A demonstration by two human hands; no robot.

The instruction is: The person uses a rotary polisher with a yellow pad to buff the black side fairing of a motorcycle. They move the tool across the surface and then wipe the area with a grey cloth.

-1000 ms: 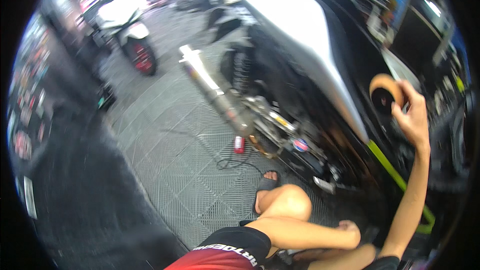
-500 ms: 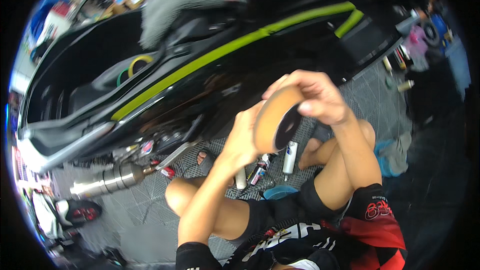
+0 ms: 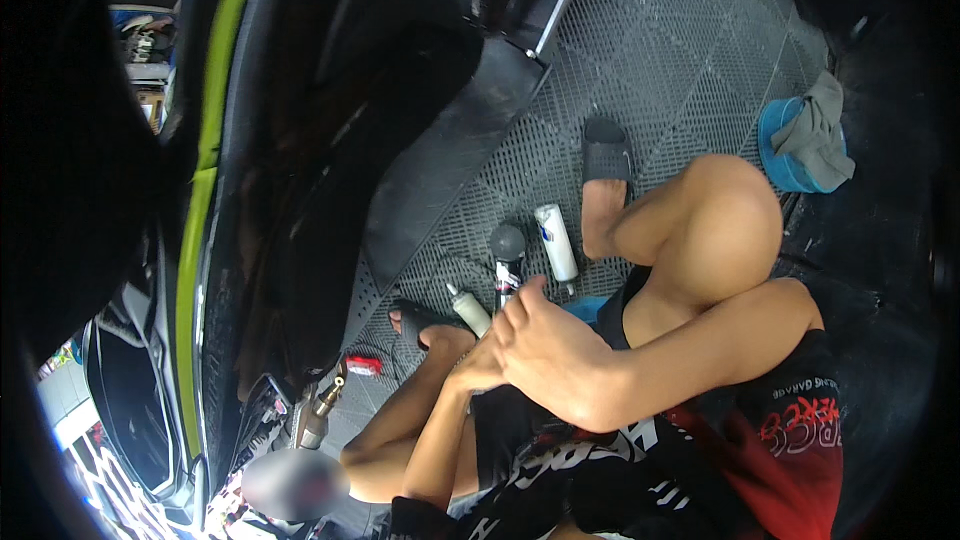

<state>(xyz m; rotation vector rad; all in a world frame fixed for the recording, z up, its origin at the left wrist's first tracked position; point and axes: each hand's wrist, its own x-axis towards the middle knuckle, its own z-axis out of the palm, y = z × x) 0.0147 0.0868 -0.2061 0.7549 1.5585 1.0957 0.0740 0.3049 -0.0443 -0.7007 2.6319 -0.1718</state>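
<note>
My right hand (image 3: 555, 355) is in front of my lap, its fingers curled and its thumb pointing up. It lies over my left hand (image 3: 477, 370), whose fingers are hidden behind it. Whatever the two hands hold between them, if anything, does not show. Just beyond the fingers is a black tool with a round grey head (image 3: 508, 245), its lower part covered by my right hand. On either side of it on the floor lie a white bottle (image 3: 557, 245) and a smaller pale bottle with a nozzle (image 3: 468, 308).
A dark motorcycle body with a lime green tape strip (image 3: 205, 200) fills the left side. Blue tub (image 3: 775, 155) with a grey cloth (image 3: 820, 135) stands at the right. A red object (image 3: 364, 366) lies near my sandalled foot on the grey grid floor (image 3: 650, 60).
The tan roll that both hands held is out of sight. My hands have come down and together toward my lap. The view has turned, so the motorcycle now stands along the left.
</note>
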